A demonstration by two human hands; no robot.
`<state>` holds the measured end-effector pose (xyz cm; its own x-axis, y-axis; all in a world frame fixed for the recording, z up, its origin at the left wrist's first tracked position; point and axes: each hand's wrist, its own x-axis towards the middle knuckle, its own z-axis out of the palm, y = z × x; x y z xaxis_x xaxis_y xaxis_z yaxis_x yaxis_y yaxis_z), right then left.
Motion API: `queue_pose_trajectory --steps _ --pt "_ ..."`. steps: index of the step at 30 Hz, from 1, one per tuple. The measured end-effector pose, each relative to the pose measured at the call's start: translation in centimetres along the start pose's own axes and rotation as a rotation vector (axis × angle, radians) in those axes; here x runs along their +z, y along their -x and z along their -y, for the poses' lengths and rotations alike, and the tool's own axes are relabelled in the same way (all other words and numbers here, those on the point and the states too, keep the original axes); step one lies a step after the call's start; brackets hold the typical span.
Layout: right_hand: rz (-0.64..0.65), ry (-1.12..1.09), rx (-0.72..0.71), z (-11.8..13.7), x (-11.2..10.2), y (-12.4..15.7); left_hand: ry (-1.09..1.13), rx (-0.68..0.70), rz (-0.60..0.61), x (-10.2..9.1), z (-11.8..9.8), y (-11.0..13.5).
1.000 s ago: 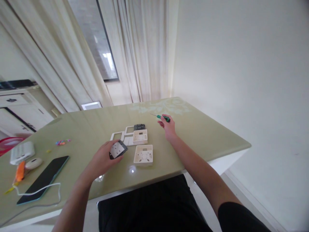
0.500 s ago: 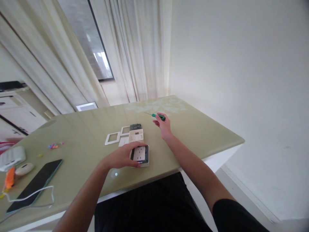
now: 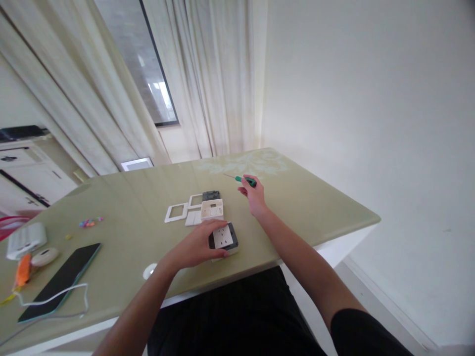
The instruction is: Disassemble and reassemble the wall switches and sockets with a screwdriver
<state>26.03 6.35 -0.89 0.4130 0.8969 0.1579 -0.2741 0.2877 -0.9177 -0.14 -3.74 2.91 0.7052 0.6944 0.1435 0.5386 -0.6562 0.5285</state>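
Note:
My left hand grips a wall socket by its sides near the table's front edge. The socket has a white face with slots in a dark frame, seated on a white box, and sits slightly turned. My right hand is closed around the green handle of a screwdriver, held above the table with its thin shaft pointing left. Beyond the left hand lie a white back box, a dark socket module, white frames and a white plate.
On the left of the table are a phone, a white cable, an orange item, a white case and small colourful pieces. A round white object lies beside my left forearm. A wall rises at right.
My left hand has shifted a little to the right with the socket, which is now turned at an angle. A round white object shows beside the forearm. My right hand keeps hold of the screwdriver.

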Motion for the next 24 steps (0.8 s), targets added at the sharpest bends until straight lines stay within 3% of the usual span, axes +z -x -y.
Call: queue_pose_trajectory --steps 4,7,9,12,15,20,24 --pt "-0.016 0.000 0.004 0.2 0.0 0.1 -0.027 -0.082 -0.146 -1.5 2.9 -0.5" --pt "-0.024 -0.004 0.008 0.4 0.1 0.2 -0.109 -0.259 -0.316 -4.0 7.0 -1.6" --pt "-0.022 -0.010 0.010 0.6 0.2 0.3 -0.174 -0.369 -0.364 -5.3 9.9 -2.4" --pt "-0.018 -0.019 0.005 0.7 0.3 0.5 -0.246 -0.451 -0.326 -6.1 13.1 -3.0" --pt "-0.032 -0.024 -0.001 0.9 0.2 0.5 -0.302 -0.475 -0.249 -5.6 15.0 -2.3" --pt "-0.049 -0.018 0.006 1.1 0.4 0.6 -0.378 -0.445 -0.145 -5.0 16.3 0.7" --pt "-0.041 -0.016 0.009 1.1 0.5 0.9 -0.410 -0.411 -0.153 -4.3 16.7 1.6"
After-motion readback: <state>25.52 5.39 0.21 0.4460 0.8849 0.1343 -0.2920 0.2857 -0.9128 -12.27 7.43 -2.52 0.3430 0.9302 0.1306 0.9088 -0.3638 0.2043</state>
